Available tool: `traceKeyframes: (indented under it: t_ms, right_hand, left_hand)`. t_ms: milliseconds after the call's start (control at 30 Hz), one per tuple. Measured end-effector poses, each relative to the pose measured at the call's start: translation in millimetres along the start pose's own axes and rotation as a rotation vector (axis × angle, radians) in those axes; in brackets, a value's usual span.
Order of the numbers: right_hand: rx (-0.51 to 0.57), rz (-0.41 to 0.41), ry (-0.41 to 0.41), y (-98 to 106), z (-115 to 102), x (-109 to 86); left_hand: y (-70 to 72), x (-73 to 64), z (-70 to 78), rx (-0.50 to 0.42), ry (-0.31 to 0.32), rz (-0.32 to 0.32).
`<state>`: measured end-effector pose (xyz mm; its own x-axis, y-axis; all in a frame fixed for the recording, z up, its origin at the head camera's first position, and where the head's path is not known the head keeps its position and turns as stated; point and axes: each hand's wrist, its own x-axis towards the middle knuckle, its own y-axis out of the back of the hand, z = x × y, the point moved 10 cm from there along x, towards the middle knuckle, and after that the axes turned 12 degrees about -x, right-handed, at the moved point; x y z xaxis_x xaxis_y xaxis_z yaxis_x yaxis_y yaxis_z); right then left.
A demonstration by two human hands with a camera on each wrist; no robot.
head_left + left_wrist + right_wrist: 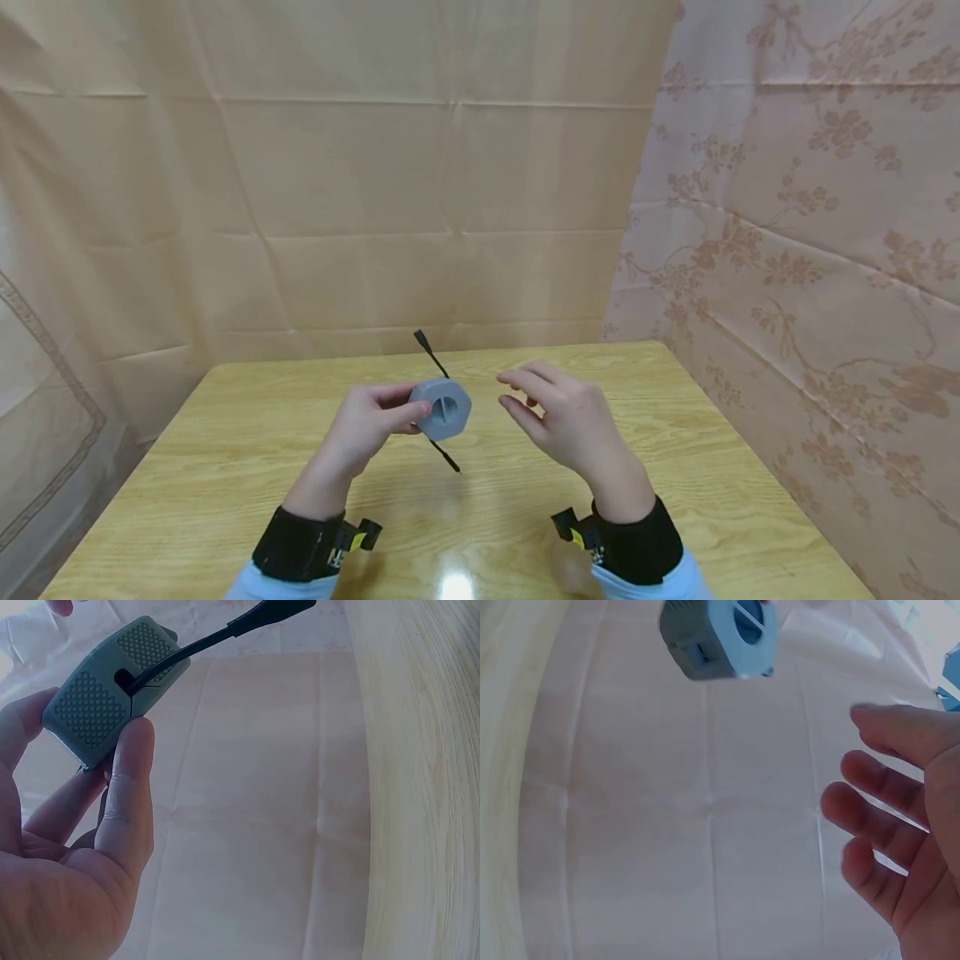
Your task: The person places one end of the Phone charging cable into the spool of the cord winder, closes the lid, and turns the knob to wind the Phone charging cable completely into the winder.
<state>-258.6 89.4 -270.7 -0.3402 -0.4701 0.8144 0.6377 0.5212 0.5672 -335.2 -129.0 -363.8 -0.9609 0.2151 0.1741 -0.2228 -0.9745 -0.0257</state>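
A grey-blue six-sided cable winder (440, 409) hangs above the table, with a round recess crossed by a bar in its face. My left hand (371, 422) grips it at the left edge between thumb and fingers. Textured pads cover its side walls in the left wrist view, where a black cable (184, 654) comes out of a slot. In the head view one cable end (426, 343) sticks up behind the winder and the other (448, 459) points down below it. My right hand (566, 415) hovers to the right, apart from the winder, fingers loosely bent and holding nothing.
The pale wood-grain table (225, 467) lies under both hands. Behind it hangs a beige cloth (375, 183), and a flowered cloth (810, 250) stands along the right side. Black bands with small cameras (637, 542) sit on both wrists.
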Motion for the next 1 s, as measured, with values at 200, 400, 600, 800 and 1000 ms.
traceKeyframes:
  t_ms: [200, 400, 600, 800, 1000]
  right_hand:
    - [-0.025, -0.036, 0.051, 3, -3, 0.7]
    - [-0.011, -0.021, 0.155, 2, -17, 2.3]
    - [0.037, -0.014, 0.209, -16, -31, 1.3]
    - [0.038, -0.09, 0.222, -43, -40, -4.7]
    - [0.034, -0.162, 0.199, -56, -40, -8.0]
  left_hand:
    - [-0.6, 1.1, -3.9, -0.035, 0.016, -0.01]
    - [-6.9, 2.1, -6.2, -0.047, 0.009, -0.058]
    - [-14.5, 1.4, -7.6, -0.042, 0.008, -0.105]
    - [-21.9, -0.8, -8.3, -0.034, -0.001, -0.141]
    - [-29.8, -2.3, -10.3, 0.006, -0.005, -0.174]
